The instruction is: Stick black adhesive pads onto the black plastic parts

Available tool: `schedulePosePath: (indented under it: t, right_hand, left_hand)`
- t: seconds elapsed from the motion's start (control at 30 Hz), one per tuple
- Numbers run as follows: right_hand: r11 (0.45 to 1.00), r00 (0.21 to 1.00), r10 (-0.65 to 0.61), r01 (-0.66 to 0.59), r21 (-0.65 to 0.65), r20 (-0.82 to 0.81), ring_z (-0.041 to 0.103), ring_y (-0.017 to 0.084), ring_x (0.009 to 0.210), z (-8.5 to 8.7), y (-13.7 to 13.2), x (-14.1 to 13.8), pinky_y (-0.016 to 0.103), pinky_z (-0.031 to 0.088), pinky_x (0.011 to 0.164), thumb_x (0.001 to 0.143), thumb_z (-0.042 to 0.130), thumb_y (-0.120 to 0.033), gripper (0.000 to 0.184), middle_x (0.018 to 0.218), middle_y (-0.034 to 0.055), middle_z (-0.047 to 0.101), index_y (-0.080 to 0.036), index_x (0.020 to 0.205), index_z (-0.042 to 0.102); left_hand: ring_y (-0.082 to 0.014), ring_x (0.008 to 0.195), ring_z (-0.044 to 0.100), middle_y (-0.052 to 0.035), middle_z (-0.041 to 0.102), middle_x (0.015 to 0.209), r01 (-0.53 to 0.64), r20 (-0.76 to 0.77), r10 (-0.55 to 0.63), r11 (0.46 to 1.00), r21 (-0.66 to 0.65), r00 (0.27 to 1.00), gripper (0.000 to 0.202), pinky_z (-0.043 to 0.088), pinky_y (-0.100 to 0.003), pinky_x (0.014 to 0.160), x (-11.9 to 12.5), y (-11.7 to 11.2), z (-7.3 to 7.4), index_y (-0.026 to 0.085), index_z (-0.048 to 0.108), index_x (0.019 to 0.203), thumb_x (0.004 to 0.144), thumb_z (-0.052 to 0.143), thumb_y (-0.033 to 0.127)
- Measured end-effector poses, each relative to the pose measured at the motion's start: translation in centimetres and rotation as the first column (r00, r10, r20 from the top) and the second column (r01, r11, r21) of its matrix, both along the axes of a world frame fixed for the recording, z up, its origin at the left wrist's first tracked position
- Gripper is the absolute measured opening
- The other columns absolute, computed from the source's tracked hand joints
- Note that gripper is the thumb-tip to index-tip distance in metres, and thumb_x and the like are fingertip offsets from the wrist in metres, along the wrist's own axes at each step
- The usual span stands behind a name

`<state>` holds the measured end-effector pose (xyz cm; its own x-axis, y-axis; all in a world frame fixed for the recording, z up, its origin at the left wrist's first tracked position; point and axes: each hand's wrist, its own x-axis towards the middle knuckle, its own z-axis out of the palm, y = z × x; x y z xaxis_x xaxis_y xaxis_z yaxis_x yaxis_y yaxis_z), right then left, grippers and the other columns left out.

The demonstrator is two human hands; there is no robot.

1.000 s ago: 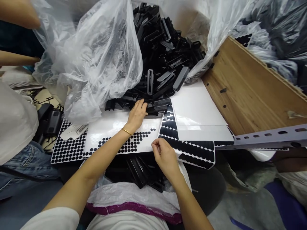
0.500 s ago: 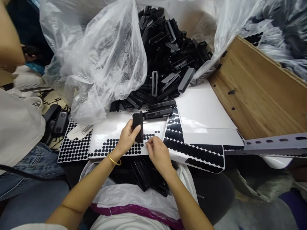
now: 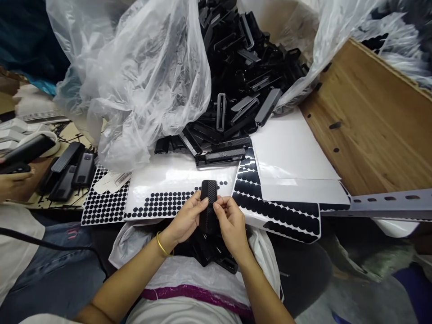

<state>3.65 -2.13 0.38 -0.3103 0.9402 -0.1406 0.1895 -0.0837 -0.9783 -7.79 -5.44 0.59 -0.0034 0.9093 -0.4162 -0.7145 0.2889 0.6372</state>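
My left hand (image 3: 185,218) grips a slim black plastic casing (image 3: 209,220) with a carbon-fibre pattern on its face, the thumb lying across its left side. At the casing's right side is my right hand (image 3: 232,222), thumb and forefinger pinched together against its face. Whatever those fingertips hold is too small to make out. Just behind the hands lies a white sheet of round black stickers (image 3: 165,203), part of it bare. Below the casing, an open white bag (image 3: 151,274) on my lap contains more black casings (image 3: 226,263).
A big heap of black casings (image 3: 232,67) spills from a clear plastic bag (image 3: 151,76). White sheets (image 3: 293,153) cover more black stickers (image 3: 273,207) at right, beside a wooden board (image 3: 371,126). At left, a co-worker's hand (image 3: 11,180) holds a black device near other devices (image 3: 67,173).
My left hand has brought the casing down toward me, over the bag. My right hand has moved from the sticker sheet to the casing. A co-worker's hand with a device has appeared at left.
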Motion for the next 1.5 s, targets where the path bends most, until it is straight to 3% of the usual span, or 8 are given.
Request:
schedulePosePath:
  t: [0.4,0.9,1.1,1.27,1.4,1.5]
  right_hand:
    - [0.997,0.998,-0.019,0.015,0.078,0.054,0.044,0.011,0.056,0.0,-0.4,-0.4,0.023,0.037,0.053,0.082,0.047,-0.027,0.011,0.067,-0.0025,0.051,-0.021,0.073,0.048]
    - [0.998,0.999,-0.043,0.043,0.040,0.002,0.047,0.012,0.060,-0.5,-0.7,-0.4,0.024,0.038,0.057,0.084,0.047,-0.031,0.014,0.069,-0.0024,0.052,-0.021,0.075,0.047]
    - [0.984,0.995,-0.013,-0.004,0.177,0.096,0.046,0.011,0.057,-0.4,-0.5,-0.2,0.024,0.037,0.054,0.085,0.045,-0.025,0.011,0.067,-0.0027,0.051,-0.021,0.074,0.046]
    - [0.936,0.967,-0.017,-0.075,0.343,0.256,0.050,0.012,0.056,-1.0,-0.4,-0.2,0.025,0.038,0.052,0.084,0.043,-0.021,0.007,0.070,-0.0008,0.054,-0.021,0.077,0.043]
    - [0.870,0.922,-0.161,-0.036,0.492,0.351,0.054,0.014,0.059,-0.8,-0.8,1.0,0.026,0.040,0.053,0.086,0.042,-0.020,0.005,0.074,0.0008,0.057,-0.021,0.088,0.046]
    - [0.829,0.869,-0.309,0.047,0.557,0.387,0.054,0.014,0.061,0.1,-0.7,4.2,0.026,0.041,0.056,0.087,0.043,-0.020,0.005,0.074,0.0006,0.057,-0.022,0.086,0.048]
  left_hand:
    - [-0.0204,0.102,0.060,-0.0051,0.068,0.103,-0.022,-0.083,0.021,1.000,-0.005,0.996,0.030,0.045,-0.032,0.090,0.3,-0.1,0.3,0.020,0.062,0.105,0.077,0.065,0.032]
    - [-0.0203,0.104,0.059,-0.0052,0.067,0.104,-0.016,-0.095,0.016,1.000,-0.003,0.995,0.030,0.044,-0.032,0.092,0.4,-0.2,0.7,0.020,0.062,0.107,0.079,0.063,0.030]
    - [-0.0213,0.105,0.059,-0.0062,0.066,0.104,-0.010,-0.115,0.010,1.000,0.007,0.993,0.030,0.044,-0.034,0.093,0.5,-0.1,0.7,0.018,0.061,0.106,0.078,0.064,0.031]
    - [-0.0203,0.108,0.057,-0.0054,0.065,0.108,-0.015,-0.207,0.024,0.999,0.044,0.978,0.029,0.042,-0.033,0.096,0.6,0.1,0.2,0.018,0.061,0.105,0.080,0.062,0.032]
    - [-0.0199,0.104,0.060,-0.0066,0.066,0.107,0.050,-0.195,-0.044,0.999,0.022,0.980,0.030,0.046,-0.034,0.093,0.5,0.3,0.2,0.018,0.059,0.106,0.081,0.061,0.033]
    - [-0.0212,0.096,0.064,-0.0094,0.066,0.107,0.121,-0.120,-0.126,0.992,-0.045,0.985,0.029,0.052,-0.036,0.084,0.7,0.5,0.3,0.017,0.057,0.106,0.083,0.057,0.034]
